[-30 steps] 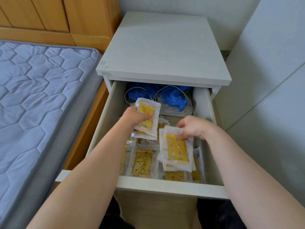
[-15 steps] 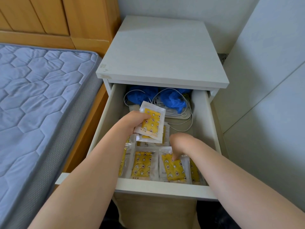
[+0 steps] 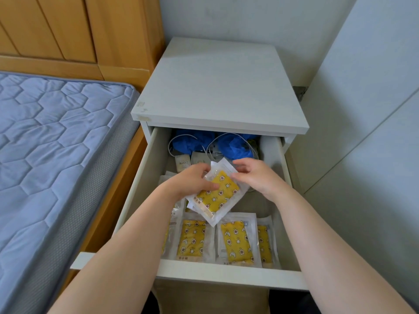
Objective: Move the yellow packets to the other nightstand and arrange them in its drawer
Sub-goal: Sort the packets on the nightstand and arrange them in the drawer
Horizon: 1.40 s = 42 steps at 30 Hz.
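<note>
The white nightstand (image 3: 217,87) has its drawer (image 3: 226,276) pulled out. My left hand (image 3: 192,181) grips a small stack of yellow packets (image 3: 217,196) in clear wrappers, held tilted over the middle of the drawer. My right hand (image 3: 258,175) pinches the stack's upper right edge with its fingertips. Several more yellow packets lie flat in a row along the drawer's front, among them one on the left (image 3: 193,237) and one on the right (image 3: 237,241). Others lie partly hidden under the held stack.
Blue cloth (image 3: 233,146), white cables (image 3: 181,139) and a small white device (image 3: 182,163) fill the drawer's back. A bed with a blue quilted mattress (image 3: 56,143) and wooden headboard (image 3: 68,30) stands left. A grey wall panel (image 3: 367,109) is close on the right.
My right hand left the packet it laid at the drawer's front right and rose to the stack in my left hand. The stack has turned to a tilt.
</note>
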{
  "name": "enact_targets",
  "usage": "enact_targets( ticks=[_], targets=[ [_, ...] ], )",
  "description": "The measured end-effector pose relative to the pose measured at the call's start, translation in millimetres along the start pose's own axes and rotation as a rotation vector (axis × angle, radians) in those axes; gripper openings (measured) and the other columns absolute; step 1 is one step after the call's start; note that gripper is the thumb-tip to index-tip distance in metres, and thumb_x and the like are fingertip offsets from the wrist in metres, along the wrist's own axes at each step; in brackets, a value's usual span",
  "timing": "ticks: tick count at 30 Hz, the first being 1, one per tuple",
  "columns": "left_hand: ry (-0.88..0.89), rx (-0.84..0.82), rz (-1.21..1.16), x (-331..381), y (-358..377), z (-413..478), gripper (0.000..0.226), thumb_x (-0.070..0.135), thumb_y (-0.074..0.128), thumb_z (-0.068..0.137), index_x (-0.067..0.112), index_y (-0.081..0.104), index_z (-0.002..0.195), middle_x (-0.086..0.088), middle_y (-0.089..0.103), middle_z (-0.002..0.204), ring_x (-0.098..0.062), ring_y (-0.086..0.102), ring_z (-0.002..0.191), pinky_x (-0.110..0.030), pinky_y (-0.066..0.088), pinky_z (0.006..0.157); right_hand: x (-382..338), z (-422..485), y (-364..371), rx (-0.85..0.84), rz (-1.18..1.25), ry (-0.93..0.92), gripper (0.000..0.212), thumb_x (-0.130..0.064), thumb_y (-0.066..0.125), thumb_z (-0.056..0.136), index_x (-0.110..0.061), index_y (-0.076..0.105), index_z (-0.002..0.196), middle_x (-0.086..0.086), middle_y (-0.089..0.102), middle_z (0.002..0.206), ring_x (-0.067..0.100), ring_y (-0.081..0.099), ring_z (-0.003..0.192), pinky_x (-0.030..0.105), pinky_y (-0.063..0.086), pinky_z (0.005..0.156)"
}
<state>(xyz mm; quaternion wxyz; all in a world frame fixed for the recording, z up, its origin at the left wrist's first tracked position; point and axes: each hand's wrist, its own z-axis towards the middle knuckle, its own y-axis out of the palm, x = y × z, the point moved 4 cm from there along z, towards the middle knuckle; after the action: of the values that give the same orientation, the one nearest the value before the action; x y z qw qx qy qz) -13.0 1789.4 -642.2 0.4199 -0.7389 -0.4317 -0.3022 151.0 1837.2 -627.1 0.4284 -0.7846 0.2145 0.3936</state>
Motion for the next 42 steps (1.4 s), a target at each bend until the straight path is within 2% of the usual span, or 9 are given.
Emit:
enact_targets(
  ticks=[5,7,9,16,19,23,30,38,42],
  targets=[
    [-0.021,-0.028,-0.054,-0.6,2.7,-1.0,0.043,0.019,0.074,0.082,0.019,0.052,0.119,-0.004,0.068,0.109,-0.020,0.071,0.090,-0.038,0.059,0.079,-1.1,0.7,1.0,0.048,-0.041,-0.016,0.005,-0.013,0.066,0.086,-0.014,0.070,0.090,0.008,0.072,0.093,0.024,0.067,0.090,0.045,0.052,0.090],
    [-0.063,-0.052,-0.134,-2.9,3.1,-0.5,0.039,0.021,0.072,0.084,0.019,0.052,0.118,-0.004,0.068,0.109,-0.022,0.070,0.092,-0.038,0.059,0.080,-0.9,0.3,-0.4,0.089,-0.027,0.001,0.014,-0.014,0.065,0.087,-0.018,0.066,0.073,0.009,0.071,0.086,0.025,0.067,0.086,0.044,0.053,0.086],
    [-0.099,-0.084,-0.190,-4.6,4.5,-0.2,0.034,0.023,0.069,0.087,0.019,0.055,0.118,-0.004,0.070,0.109,-0.022,0.070,0.094,-0.041,0.057,0.085,0.4,0.1,-1.1,0.108,-0.006,0.022,0.019,-0.013,0.063,0.088,-0.018,0.062,0.070,0.006,0.069,0.082,0.023,0.066,0.083,0.039,0.054,0.082],
    [-0.006,-0.067,-0.009,0.0,5.0,-2.8,0.018,0.022,0.068,0.087,0.019,0.067,0.105,0.002,0.074,0.100,-0.014,0.072,0.087,-0.029,0.057,0.078,-1.6,0.6,-5.6,0.143,-0.105,0.006,0.033,-0.024,0.061,0.091,-0.016,0.049,0.062,-0.002,0.056,0.066,0.010,0.054,0.062,0.022,0.040,0.057],
    [0.037,-0.069,0.036,2.3,5.6,-3.7,0.018,0.022,0.068,0.087,0.020,0.068,0.104,0.002,0.074,0.101,-0.014,0.072,0.087,-0.030,0.057,0.081,-6.4,-2.7,-10.2,0.066,-0.225,-0.064,0.033,-0.026,0.058,0.093,-0.016,0.048,0.063,-0.002,0.056,0.066,0.008,0.052,0.060,0.020,0.038,0.057],
    [0.097,-0.052,0.059,5.5,7.6,-3.4,0.014,0.021,0.069,0.086,0.025,0.069,0.100,0.006,0.074,0.097,-0.009,0.071,0.084,-0.027,0.056,0.081,-0.5,-4.9,-17.4,-0.015,-0.106,-0.050,0.016,-0.030,0.065,0.088,-0.015,0.062,0.084,-0.005,0.071,0.082,0.008,0.068,0.075,0.023,0.051,0.069],
    [0.134,-0.048,0.116,8.9,11.7,-4.3,0.013,0.021,0.071,0.085,0.026,0.070,0.097,0.009,0.074,0.093,-0.005,0.071,0.081,-0.022,0.055,0.077,-1.3,-9.1,-12.5,-0.187,-0.183,-0.024,0.036,-0.024,0.081,0.072,-0.016,0.063,0.101,-0.002,0.070,0.096,0.013,0.068,0.087,0.032,0.056,0.081],
    [0.092,-0.012,0.195,5.9,11.7,-1.0,0.014,0.030,0.072,0.083,0.026,0.072,0.096,0.009,0.074,0.087,-0.006,0.071,0.078,-0.023,0.057,0.073,0.3,-5.5,-9.0,-0.170,-0.251,-0.011,0.033,-0.026,0.079,0.075,-0.013,0.066,0.102,-0.001,0.071,0.096,0.013,0.069,0.086,0.035,0.057,0.080],
    [0.126,0.011,0.183,10.7,17.2,-1.3,0.013,0.031,0.076,0.079,0.027,0.073,0.090,0.006,0.074,0.085,-0.011,0.070,0.080,-0.028,0.057,0.078,-2.8,-10.0,-15.4,-0.155,-0.265,-0.018,0.025,-0.020,0.079,0.074,-0.018,0.063,0.094,-0.006,0.069,0.089,0.010,0.067,0.081,0.022,0.052,0.067]
  ],
)
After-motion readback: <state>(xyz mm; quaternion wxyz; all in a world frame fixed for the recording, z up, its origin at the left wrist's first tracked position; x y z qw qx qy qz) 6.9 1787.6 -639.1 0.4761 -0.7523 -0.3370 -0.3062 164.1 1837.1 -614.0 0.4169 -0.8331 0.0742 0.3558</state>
